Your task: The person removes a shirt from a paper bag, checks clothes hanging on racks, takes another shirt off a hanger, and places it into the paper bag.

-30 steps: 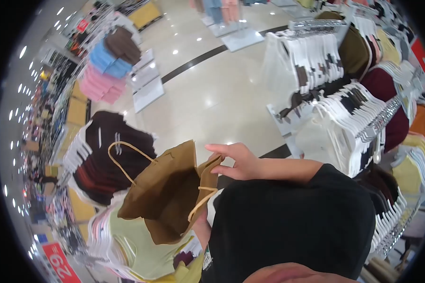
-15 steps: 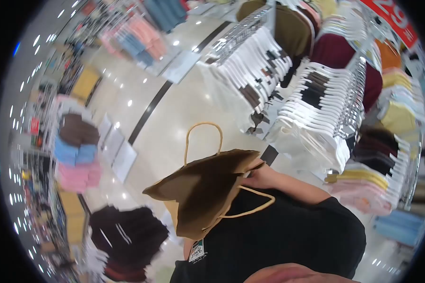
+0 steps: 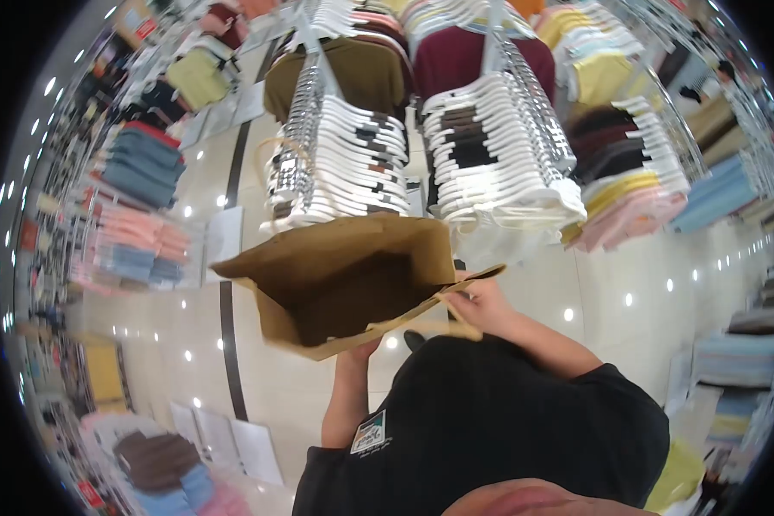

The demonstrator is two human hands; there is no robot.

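Note:
A brown paper bag (image 3: 353,249) is held in front of me with its mouth gaping towards me. The inside looks dark, and I cannot make out anything in it. My right hand (image 3: 480,306) pinches the bag's right side edge, close to the near twisted handle (image 3: 463,320). The far handle (image 3: 267,150) stands up beyond the opposite rim, blurred against the hangers. My left hand (image 3: 365,349) is against the bag's near underside, and its fingers are hidden behind the paper.
Ahead are racks of white hangers (image 3: 361,163) and more white hangers (image 3: 482,163) with dark red and olive garments. Pink and yellow clothes (image 3: 628,211) hang to the right. At left, pink and blue clothes (image 3: 138,245) hang above the shiny tiled floor (image 3: 310,396).
My view has swung round to the right, so the hanger racks now stand straight ahead. The bag has levelled and its mouth shows wider. My right hand stays on its edge.

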